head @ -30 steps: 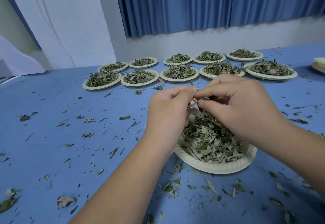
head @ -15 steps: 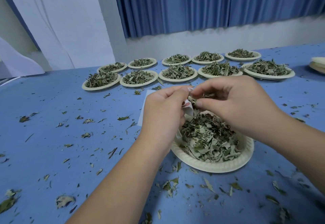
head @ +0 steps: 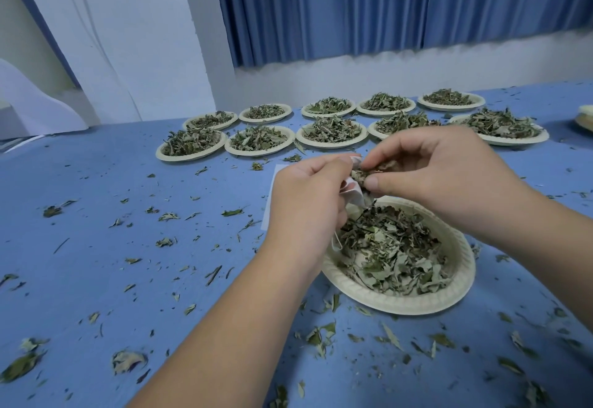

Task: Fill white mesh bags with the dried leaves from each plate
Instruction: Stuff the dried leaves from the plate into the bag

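Note:
A white paper plate (head: 455,292) heaped with dried leaves (head: 388,247) sits on the blue table in front of me. Above its far rim my left hand (head: 308,196) grips a small white mesh bag (head: 353,191) by its mouth. My right hand (head: 442,173) pinches a tuft of dried leaves (head: 361,175) at the bag's opening. Most of the bag is hidden behind my left fingers. A flat white sheet (head: 272,196) lies on the table just behind my left hand.
Two rows of several leaf-filled paper plates (head: 192,155) stand at the back of the table. A stack of plates (head: 584,119) shows at the right edge. Loose leaf scraps (head: 319,337) litter the blue tabletop (head: 128,247). A blue curtain hangs behind.
Both hands have lifted slightly above the plate with the bag. The right hand's pinch of leaves now sits at the bag's mouth.

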A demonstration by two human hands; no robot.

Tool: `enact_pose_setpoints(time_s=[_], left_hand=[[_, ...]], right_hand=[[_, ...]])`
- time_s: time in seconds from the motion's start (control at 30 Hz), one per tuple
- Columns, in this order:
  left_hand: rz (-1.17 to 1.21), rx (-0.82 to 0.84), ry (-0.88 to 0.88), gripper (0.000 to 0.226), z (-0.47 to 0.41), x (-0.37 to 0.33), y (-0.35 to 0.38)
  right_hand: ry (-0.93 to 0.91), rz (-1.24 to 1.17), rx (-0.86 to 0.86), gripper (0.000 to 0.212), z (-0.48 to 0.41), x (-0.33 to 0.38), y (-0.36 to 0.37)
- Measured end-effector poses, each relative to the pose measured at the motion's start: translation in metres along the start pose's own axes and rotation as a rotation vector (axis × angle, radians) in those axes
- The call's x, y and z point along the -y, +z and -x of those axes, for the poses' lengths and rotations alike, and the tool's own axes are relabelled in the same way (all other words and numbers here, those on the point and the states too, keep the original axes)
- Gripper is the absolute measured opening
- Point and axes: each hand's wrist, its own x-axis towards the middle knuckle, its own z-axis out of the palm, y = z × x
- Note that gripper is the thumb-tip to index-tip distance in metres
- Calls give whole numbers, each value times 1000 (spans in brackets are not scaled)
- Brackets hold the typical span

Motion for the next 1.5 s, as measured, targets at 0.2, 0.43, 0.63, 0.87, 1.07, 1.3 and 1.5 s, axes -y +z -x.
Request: enact_pose_setpoints(time_s=[0.2,0.43,0.63,0.87,1.07,1.3,1.5], left_hand=[[-3,11,-3,14,0,0,-1],[35,-27,4,15,-1,-2,-3],[172,-19,9,18,-3,-5,-7],[156,43,20,19,-4,-4,-7],[20,14,79,19,-1,-4,-5],[-117,50,123,19,8,-4,3],[-194,45,160,19,10,-2,7]], right_hand=[[18,-31,-11,22,-2,-3,1],[70,0,-22,26,-14,-9,3],[242,27,223,57,-31,-9,-2],[377,-442,375,42,-28,-15,2],[369,-321,254,42,-26,-13,3],[346,-111,91,12,-24,-14,13],[318,29,47,9,-24,-15,18]])
